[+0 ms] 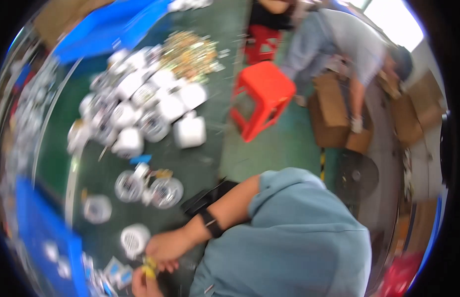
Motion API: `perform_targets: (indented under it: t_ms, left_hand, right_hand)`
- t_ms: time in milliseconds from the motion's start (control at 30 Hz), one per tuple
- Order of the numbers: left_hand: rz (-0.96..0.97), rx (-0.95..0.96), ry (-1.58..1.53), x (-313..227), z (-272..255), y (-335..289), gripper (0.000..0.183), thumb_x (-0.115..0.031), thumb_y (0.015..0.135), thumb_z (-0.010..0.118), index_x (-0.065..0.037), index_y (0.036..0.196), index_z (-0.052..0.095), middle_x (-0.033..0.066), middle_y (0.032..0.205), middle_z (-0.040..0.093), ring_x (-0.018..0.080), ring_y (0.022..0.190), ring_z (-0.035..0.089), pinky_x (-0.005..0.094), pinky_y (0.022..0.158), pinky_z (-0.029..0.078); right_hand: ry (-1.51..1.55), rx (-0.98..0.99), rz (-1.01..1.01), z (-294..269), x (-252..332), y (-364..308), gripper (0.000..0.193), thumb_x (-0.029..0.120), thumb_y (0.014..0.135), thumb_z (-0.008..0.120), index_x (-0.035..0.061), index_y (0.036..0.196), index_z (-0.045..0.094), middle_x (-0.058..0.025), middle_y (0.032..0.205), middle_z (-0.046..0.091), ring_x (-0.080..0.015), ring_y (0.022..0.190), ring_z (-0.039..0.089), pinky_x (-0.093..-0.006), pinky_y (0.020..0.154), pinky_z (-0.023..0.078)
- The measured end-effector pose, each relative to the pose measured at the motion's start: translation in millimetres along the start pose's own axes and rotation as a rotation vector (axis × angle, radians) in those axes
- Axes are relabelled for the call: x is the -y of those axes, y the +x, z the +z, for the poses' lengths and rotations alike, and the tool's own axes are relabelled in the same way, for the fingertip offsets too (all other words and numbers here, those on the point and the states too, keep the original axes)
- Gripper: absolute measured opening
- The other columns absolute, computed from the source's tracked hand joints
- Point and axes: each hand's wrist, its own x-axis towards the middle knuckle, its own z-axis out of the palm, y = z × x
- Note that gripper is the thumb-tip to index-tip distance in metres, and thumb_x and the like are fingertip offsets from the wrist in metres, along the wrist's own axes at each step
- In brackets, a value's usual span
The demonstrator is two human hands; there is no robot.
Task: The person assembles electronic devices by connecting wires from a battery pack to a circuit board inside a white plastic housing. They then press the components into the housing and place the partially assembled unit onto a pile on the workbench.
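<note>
My right hand (166, 249), with a dark band on its wrist, has its fingers bent around a small yellow piece (149, 269). From the lower edge my left hand (145, 285) comes in and pinches the same piece from below. Blur hides the exact kind of this piece. Touching or just beside my right hand is a white round housing (135, 239) with a slotted face. Farther up the green table (190, 163) lie a clear round part (97, 209) and two clear-faced round units (165, 192) with small yellowish parts by them.
A heap of white housings (126, 114) and a pile of small yellowish pieces (189, 53) cover the table's far part. Blue bins (47, 232) line the left. Right of the table are a red stool (266, 89), a person bending over cardboard boxes (334, 119), and a round fan (357, 175).
</note>
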Motion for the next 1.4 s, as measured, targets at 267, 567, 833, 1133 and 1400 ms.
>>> perform_targets:
  t_ms: [267, 567, 833, 1133, 1400]
  left_hand:
    - [0.703, -0.125, 0.152, 27, 41, 44, 0.019, 0.007, 0.080, 0.068, 0.001, 0.098, 0.064, 0.0086, 0.089, 0.066, 0.0135, 0.070, 0.059, 0.0242, 0.060, 0.046]
    - [0.785, -0.108, 0.110, 25, 42, 44, 0.025, 0.004, 0.074, 0.069, -0.001, 0.098, 0.065, 0.0122, 0.090, 0.067, 0.0155, 0.058, 0.062, 0.0279, 0.051, 0.050]
    - [0.697, -0.011, 0.101, 20, 36, 44, 0.020, 0.002, 0.077, 0.067, -0.001, 0.096, 0.064, 0.0099, 0.081, 0.064, 0.0174, 0.059, 0.061, 0.0287, 0.052, 0.048]
    - [0.399, 0.249, 0.029, 13, 17, 50, 0.013, -0.004, 0.081, 0.063, -0.001, 0.094, 0.062, 0.0090, 0.076, 0.061, 0.0187, 0.061, 0.060, 0.0300, 0.056, 0.047]
    - [0.380, 0.244, 0.054, 12, 15, 50, 0.010, -0.006, 0.080, 0.063, -0.001, 0.089, 0.061, 0.0110, 0.074, 0.061, 0.0236, 0.062, 0.060, 0.0331, 0.055, 0.046]
  right_hand:
    - [-0.003, 0.019, 0.156, -6, 20, -23, 0.024, 0.014, 0.103, 0.042, 0.0007, 0.117, 0.057, -0.0076, 0.097, 0.068, -0.0141, 0.080, 0.068, -0.0254, 0.066, 0.054]
    - [-0.129, 0.020, 0.226, 3, 44, -29, 0.025, 0.019, 0.106, 0.043, 0.0018, 0.116, 0.058, -0.0040, 0.091, 0.065, -0.0115, 0.077, 0.065, -0.0243, 0.066, 0.053]
    - [-0.225, -0.028, 0.216, 8, 47, -29, 0.020, 0.011, 0.104, 0.044, 0.0004, 0.112, 0.060, -0.0042, 0.091, 0.065, -0.0099, 0.078, 0.065, -0.0231, 0.066, 0.054]
    - [-0.400, -0.102, 0.202, 19, 44, -28, 0.017, 0.007, 0.101, 0.048, -0.0009, 0.108, 0.061, -0.0048, 0.091, 0.067, -0.0093, 0.079, 0.067, -0.0215, 0.061, 0.054]
    - [-0.694, -0.136, -0.100, 26, 28, -26, 0.012, 0.003, 0.097, 0.049, -0.0025, 0.103, 0.059, -0.0103, 0.085, 0.068, -0.0161, 0.072, 0.070, -0.0274, 0.059, 0.055]
